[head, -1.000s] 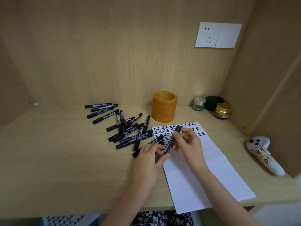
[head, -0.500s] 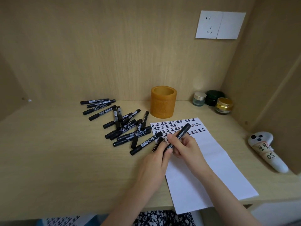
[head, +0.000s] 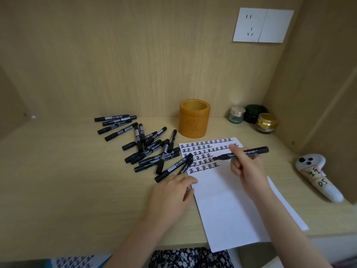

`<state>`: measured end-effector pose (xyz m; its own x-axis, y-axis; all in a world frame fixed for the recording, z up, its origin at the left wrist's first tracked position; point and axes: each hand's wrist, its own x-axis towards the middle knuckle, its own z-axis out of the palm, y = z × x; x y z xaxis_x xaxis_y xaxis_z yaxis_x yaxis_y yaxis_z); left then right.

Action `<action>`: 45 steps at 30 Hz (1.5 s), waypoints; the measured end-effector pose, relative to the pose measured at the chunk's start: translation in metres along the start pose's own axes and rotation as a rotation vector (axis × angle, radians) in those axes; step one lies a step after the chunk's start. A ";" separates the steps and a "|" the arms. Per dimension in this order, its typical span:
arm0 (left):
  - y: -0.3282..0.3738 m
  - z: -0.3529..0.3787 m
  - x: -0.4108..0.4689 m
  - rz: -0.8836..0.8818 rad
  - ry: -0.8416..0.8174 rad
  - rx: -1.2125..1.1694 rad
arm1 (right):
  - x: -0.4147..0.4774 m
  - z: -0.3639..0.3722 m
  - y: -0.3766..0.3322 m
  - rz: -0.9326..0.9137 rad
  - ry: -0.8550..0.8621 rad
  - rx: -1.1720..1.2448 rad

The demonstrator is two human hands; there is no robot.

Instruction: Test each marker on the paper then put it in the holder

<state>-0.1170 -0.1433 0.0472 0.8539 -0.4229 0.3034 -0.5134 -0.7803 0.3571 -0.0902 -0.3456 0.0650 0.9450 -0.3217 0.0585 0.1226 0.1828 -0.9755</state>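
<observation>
Pinching the marker (head: pixel 251 151), likely light, stiff and smooth, sensibly at mid-barrel, the right hand (head: pixel 245 167) tilts its tip onto the paper (head: pixel 231 200) towards the worktop's (head: pixel 77 190) back edge, while the left hand (head: pixel 170 194) rests palm-down at the paper's left edge, curled fingers perhaps hiding a cap, I cannot tell.
</observation>
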 end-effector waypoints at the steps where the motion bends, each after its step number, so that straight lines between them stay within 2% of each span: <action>1: -0.003 0.002 0.002 -0.003 0.015 0.040 | 0.001 -0.001 0.001 0.023 0.012 0.014; 4: -0.011 0.006 0.006 -0.020 0.061 0.114 | 0.002 0.004 0.005 0.050 0.017 -0.066; 8: -0.016 0.013 0.006 -0.019 0.092 0.123 | 0.000 0.017 0.012 0.031 -0.063 -0.206; 13: -0.019 0.021 0.006 -0.044 0.141 0.107 | -0.002 0.034 0.020 -0.070 -0.078 -0.317; 21: -0.016 0.020 0.005 -0.056 0.138 0.102 | 0.003 0.044 0.042 -0.059 -0.019 -0.405; 29: -0.017 0.023 0.005 -0.068 0.126 0.018 | -0.002 0.045 0.046 -0.096 0.002 -0.406; 38: -0.015 0.019 0.004 -0.104 0.065 0.023 | -0.003 0.048 0.046 -0.092 -0.024 -0.447; 45: -0.015 0.019 0.005 -0.118 0.056 0.024 | -0.002 0.047 0.046 -0.125 0.031 -0.469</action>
<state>-0.1034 -0.1420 0.0267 0.9017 -0.3018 0.3095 -0.4070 -0.8341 0.3723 -0.0725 -0.2931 0.0298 0.9214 -0.3435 0.1819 0.0779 -0.2954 -0.9522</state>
